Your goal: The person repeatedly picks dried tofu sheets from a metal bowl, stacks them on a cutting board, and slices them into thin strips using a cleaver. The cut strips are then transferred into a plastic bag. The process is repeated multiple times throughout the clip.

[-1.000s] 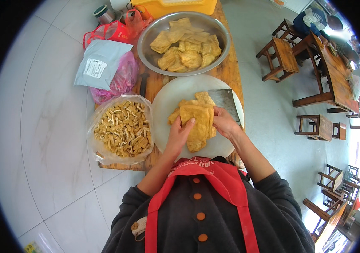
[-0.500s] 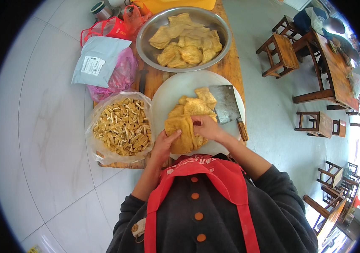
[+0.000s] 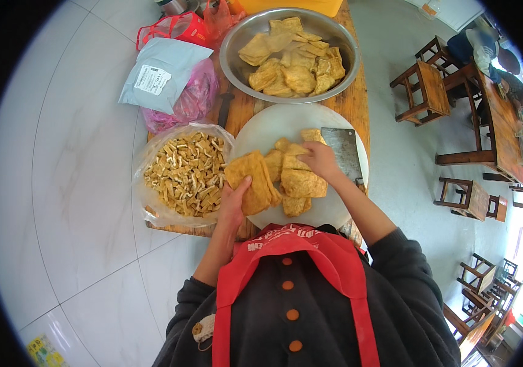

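Note:
My left hand (image 3: 233,205) grips a small stack of flat golden fried tofu (image 3: 251,182), thumb on top, over the left part of a round white cutting board (image 3: 260,133). The fingers of my right hand (image 3: 322,161) are closed on the edge of a fried tofu piece (image 3: 292,158) in the pile. More fried tofu (image 3: 304,183) lies on the board below that hand. A cleaver (image 3: 342,148) with a broad dark blade rests flat at the board's right side, its handle partly hidden by my right forearm.
Left of the board, a clear plastic bag (image 3: 141,199) holds cut tofu strips (image 3: 183,174). A steel basin (image 3: 228,58) with more fried tofu stands behind it. A dark-handled knife (image 3: 225,110), a grey parcel (image 3: 166,70) and a pink bag (image 3: 197,101) lie nearby. Wooden stools (image 3: 428,92) stand right.
My left hand has drawn the stack leftward, away from the pile. My right hand has let go of the stack and moved up and right to another piece. The view has shifted slightly.

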`<control>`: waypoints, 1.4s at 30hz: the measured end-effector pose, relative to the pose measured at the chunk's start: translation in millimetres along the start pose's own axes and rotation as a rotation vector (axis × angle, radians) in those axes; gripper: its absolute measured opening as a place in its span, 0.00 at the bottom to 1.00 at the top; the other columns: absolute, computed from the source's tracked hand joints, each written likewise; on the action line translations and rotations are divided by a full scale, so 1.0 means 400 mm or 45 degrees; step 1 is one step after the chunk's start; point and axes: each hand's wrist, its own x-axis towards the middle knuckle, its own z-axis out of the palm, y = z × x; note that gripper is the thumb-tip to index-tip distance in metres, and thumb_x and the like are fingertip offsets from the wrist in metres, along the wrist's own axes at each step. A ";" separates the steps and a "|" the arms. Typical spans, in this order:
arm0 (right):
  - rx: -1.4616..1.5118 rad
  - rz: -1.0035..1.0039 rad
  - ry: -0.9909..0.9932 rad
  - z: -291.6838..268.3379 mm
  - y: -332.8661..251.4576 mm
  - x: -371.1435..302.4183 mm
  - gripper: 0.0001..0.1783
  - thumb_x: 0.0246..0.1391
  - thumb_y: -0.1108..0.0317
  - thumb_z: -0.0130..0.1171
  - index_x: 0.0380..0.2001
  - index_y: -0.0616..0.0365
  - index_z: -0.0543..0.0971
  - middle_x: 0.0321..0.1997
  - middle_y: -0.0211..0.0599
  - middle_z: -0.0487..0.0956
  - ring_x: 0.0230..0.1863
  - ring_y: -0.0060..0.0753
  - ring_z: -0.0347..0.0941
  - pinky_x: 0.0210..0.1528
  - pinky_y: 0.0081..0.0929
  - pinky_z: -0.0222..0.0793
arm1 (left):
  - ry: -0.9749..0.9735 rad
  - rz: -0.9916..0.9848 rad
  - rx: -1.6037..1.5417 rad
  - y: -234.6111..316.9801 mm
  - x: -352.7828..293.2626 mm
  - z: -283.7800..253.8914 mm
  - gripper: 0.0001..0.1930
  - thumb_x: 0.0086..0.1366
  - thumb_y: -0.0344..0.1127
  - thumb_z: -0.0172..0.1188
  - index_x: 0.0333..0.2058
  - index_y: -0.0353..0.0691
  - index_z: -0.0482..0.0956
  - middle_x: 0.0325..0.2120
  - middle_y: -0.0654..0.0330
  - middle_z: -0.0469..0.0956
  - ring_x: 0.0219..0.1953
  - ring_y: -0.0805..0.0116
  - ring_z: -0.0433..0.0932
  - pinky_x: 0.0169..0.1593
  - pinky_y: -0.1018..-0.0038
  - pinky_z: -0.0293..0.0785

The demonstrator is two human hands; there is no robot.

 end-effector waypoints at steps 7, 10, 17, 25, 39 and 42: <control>1.000 0.040 0.086 -0.119 0.013 -0.105 0.18 0.57 0.70 0.61 0.50 0.64 0.75 0.41 0.32 0.81 0.40 0.17 0.73 0.43 0.22 0.70 | -0.454 0.041 0.170 0.048 -0.044 0.183 0.24 0.62 0.31 0.62 0.56 0.35 0.68 0.48 0.60 0.76 0.49 0.71 0.75 0.52 0.73 0.72; 1.099 0.015 -0.074 -0.183 -0.018 -0.141 0.18 0.58 0.70 0.60 0.50 0.65 0.75 0.42 0.30 0.81 0.41 0.17 0.73 0.43 0.20 0.70 | -0.727 0.126 0.357 0.048 -0.057 0.256 0.23 0.63 0.31 0.62 0.55 0.34 0.68 0.47 0.61 0.76 0.48 0.72 0.75 0.52 0.74 0.72; 0.787 -0.163 -0.295 -0.281 -0.062 -0.188 0.15 0.62 0.63 0.55 0.43 0.65 0.78 0.31 0.34 0.81 0.33 0.20 0.73 0.37 0.26 0.70 | -0.864 0.312 0.905 0.079 -0.064 0.299 0.26 0.59 0.33 0.66 0.54 0.34 0.68 0.44 0.54 0.77 0.48 0.66 0.76 0.52 0.72 0.71; 0.358 -0.289 -0.271 -0.227 -0.078 -0.210 0.16 0.63 0.57 0.53 0.38 0.59 0.80 0.30 0.48 0.79 0.29 0.46 0.73 0.36 0.34 0.70 | -0.724 0.512 1.156 0.024 -0.050 0.226 0.30 0.55 0.34 0.70 0.54 0.33 0.69 0.44 0.53 0.78 0.48 0.65 0.76 0.53 0.71 0.70; -0.635 -0.165 0.039 -0.005 0.055 0.023 0.25 0.50 0.75 0.54 0.55 0.54 0.71 0.61 0.42 0.69 0.57 0.52 0.68 0.50 0.41 0.73 | -0.125 -0.042 0.082 -0.028 -0.051 -0.006 0.23 0.62 0.34 0.65 0.55 0.37 0.70 0.48 0.60 0.77 0.48 0.69 0.76 0.50 0.70 0.75; -0.496 -0.250 0.221 -0.001 0.062 0.038 0.22 0.51 0.73 0.56 0.52 0.54 0.75 0.52 0.40 0.77 0.48 0.52 0.74 0.47 0.42 0.73 | -0.135 -0.049 0.070 -0.009 -0.057 -0.004 0.24 0.63 0.35 0.64 0.55 0.37 0.69 0.48 0.59 0.76 0.48 0.69 0.76 0.50 0.70 0.75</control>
